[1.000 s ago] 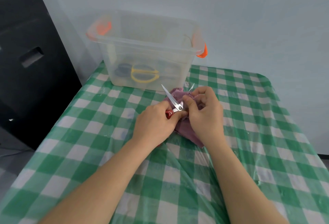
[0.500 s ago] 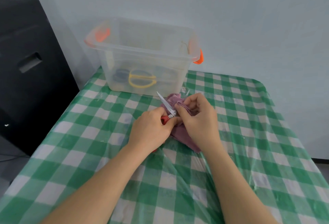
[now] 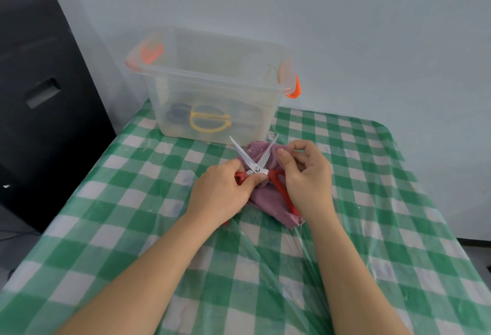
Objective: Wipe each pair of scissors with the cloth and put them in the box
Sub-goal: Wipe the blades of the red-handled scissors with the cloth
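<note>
Red-handled scissors (image 3: pixel 253 164) lie spread open over a purple cloth (image 3: pixel 268 199) in the middle of the table. My left hand (image 3: pixel 220 193) grips the left red handle, hiding most of it. My right hand (image 3: pixel 305 177) pinches a fold of the cloth beside the right blade, with the other red handle running under its palm. Behind them stands a clear plastic box (image 3: pixel 212 87) with orange latches. Yellow-handled scissors (image 3: pixel 210 122) and dark-handled ones lie inside it.
A green and white checked tablecloth (image 3: pixel 372 201) under a wrinkled clear plastic sheet covers the table. A black chair back (image 3: pixel 39 95) stands close to the table's left edge. A pale wall rises right behind the box.
The scissors' blades have spread wide apart, and the second red handle now shows. My right hand has shifted to the right along the cloth. The view has tilted up slightly.
</note>
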